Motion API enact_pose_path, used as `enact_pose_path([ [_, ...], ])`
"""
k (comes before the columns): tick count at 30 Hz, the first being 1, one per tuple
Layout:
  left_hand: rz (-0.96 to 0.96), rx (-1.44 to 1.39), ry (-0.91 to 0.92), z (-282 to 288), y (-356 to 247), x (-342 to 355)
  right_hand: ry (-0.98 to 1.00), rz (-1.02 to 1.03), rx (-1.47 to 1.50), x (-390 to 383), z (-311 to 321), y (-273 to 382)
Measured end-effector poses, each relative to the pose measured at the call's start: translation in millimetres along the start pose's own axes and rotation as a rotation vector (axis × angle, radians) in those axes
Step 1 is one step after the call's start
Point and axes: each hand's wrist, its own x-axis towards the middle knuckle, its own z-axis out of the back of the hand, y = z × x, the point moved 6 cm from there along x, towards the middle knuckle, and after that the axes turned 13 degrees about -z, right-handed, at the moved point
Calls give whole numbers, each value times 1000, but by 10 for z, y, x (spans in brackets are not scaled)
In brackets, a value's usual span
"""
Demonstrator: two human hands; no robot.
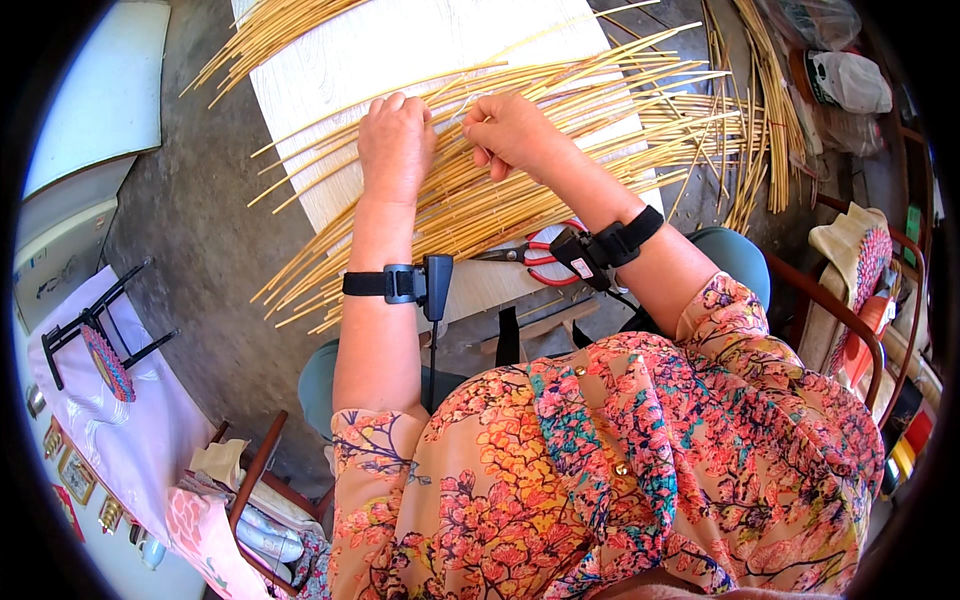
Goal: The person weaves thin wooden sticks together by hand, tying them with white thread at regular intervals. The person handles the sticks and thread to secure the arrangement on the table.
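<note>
Stalks spread across my tabletop, seemingly part-joined; my left fingers curl tight (contents hidden, I cannot tell), my right fingers apparently pinch a white strand; another bundle looks unworked.

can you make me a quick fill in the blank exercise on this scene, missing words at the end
1. The left hand and the right hand are over long, thin sticks coloured ____.
2. The handles of the scissors are coloured ____.
3. Of the person's two forearms, the ____ one is nearer the scissors.
4. The strap around each forearm is coloured ____.

Missing words: yellow; red; right; black
</note>
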Motion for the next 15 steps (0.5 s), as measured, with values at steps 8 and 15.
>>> enact_pose_path([
  [8, 29, 19, 36, -11, -13, 6, -7, -62, -75, 15, -77, -76],
  [15, 18, 51, 81, -32, -20, 10, -13, -36, -94, 1, -53, -40],
])
